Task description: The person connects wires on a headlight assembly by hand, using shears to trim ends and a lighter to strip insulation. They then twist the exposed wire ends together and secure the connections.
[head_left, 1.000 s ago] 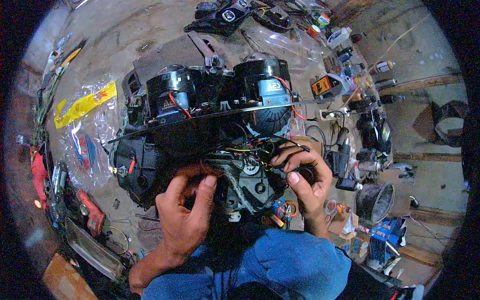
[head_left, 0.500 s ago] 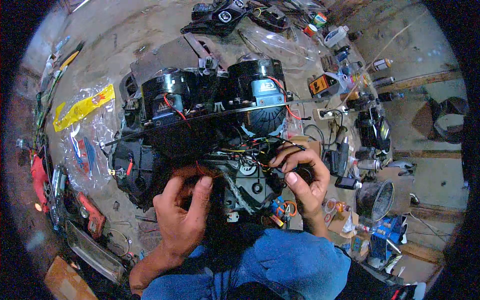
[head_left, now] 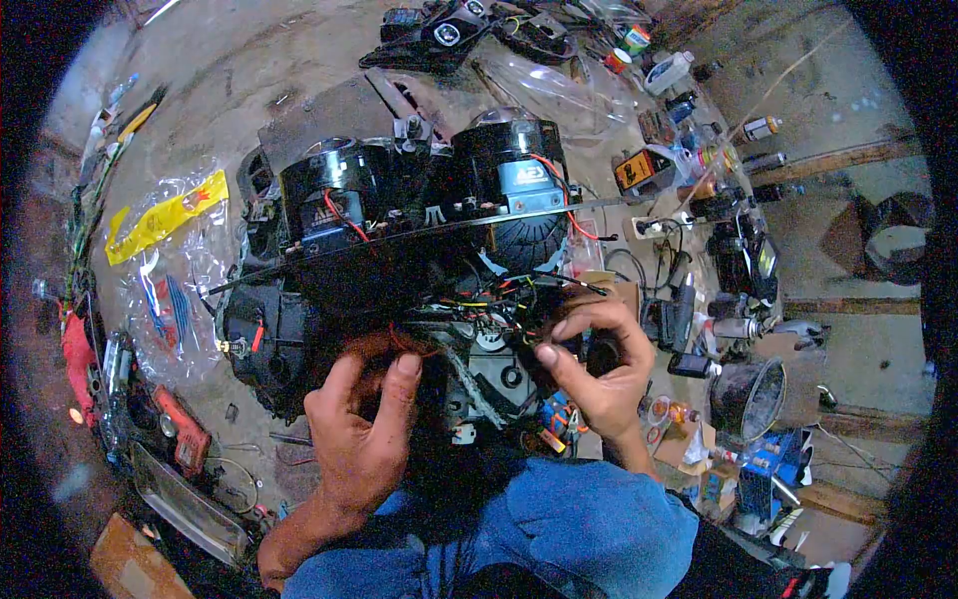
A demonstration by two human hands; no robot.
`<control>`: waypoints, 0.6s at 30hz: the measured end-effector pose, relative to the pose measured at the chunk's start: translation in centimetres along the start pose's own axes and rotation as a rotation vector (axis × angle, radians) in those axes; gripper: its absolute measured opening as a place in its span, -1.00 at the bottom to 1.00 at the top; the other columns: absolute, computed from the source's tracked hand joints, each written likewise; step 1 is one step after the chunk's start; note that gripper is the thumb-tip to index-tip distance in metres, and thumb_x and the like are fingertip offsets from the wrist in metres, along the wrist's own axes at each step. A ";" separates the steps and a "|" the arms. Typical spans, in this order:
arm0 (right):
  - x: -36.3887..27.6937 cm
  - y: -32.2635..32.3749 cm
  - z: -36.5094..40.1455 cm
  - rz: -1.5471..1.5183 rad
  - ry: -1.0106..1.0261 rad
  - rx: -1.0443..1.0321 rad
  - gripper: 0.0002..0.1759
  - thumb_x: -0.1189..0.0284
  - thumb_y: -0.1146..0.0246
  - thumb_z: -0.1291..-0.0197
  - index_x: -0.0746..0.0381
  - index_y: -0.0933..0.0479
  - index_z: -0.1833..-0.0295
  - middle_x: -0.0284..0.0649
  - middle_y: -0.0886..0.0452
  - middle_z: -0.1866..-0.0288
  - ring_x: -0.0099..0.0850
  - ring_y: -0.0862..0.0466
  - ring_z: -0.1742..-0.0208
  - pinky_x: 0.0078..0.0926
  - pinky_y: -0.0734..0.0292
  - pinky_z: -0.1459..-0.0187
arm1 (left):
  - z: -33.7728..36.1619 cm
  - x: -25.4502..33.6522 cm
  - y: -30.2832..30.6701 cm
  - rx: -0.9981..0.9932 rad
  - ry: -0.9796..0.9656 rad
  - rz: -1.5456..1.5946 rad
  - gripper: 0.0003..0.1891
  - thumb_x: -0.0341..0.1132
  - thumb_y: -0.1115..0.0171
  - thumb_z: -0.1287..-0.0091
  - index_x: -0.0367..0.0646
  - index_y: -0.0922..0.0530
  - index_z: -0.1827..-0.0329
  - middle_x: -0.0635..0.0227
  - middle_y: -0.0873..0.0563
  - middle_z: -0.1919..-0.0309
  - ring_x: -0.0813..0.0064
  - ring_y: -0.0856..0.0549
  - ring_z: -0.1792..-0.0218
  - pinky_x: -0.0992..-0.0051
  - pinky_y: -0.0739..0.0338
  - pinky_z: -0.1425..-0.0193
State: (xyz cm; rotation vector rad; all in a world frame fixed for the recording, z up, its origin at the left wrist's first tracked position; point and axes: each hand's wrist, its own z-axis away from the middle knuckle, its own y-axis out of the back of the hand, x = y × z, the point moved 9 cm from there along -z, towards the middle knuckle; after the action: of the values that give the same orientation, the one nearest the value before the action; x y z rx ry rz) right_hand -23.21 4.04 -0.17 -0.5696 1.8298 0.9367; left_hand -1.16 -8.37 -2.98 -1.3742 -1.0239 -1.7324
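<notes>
Two round black projector lamps, the left lamp and the right lamp, stand side by side on a dark assembly in front of me. Both carry silver AES labels and red leads. Below them runs a tangle of thin coloured wires over a grey plastic part. My left hand is closed at the left of this part, a thin red wire at its fingertips. At the wires' right end, my right hand pinches wiring between thumb and fingers. The exact grip is partly in shadow.
A black housing sits left of the assembly. Clear plastic packaging lies on the floor farther left, near a red tool. Bottles, cables and a round metal tin crowd the right side. Black fairing parts lie at the back.
My right hand has shifted slightly left and its thumb and fingers have moved along the wiring. The left hand stays in nearly the same place.
</notes>
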 end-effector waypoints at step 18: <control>2.6 0.9 0.2 -0.292 -0.244 0.174 -0.69 0.49 -0.48 -0.30 0.29 -0.60 -0.10 -0.27 -0.77 0.07 -0.54 -0.69 0.03 -0.52 -0.56 -0.11 | 0.4 -0.7 -0.1 -0.038 0.141 -0.002 -0.79 -0.26 -0.33 -0.60 -0.22 -0.68 -0.09 0.56 -0.68 0.34 0.76 -0.51 0.40 0.61 -0.34 0.36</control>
State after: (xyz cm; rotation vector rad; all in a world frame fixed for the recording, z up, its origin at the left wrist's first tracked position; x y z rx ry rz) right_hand -24.82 4.82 -2.29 -0.5690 1.5412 0.6146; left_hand -0.96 -7.98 -3.65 -1.2546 -0.9201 -1.8306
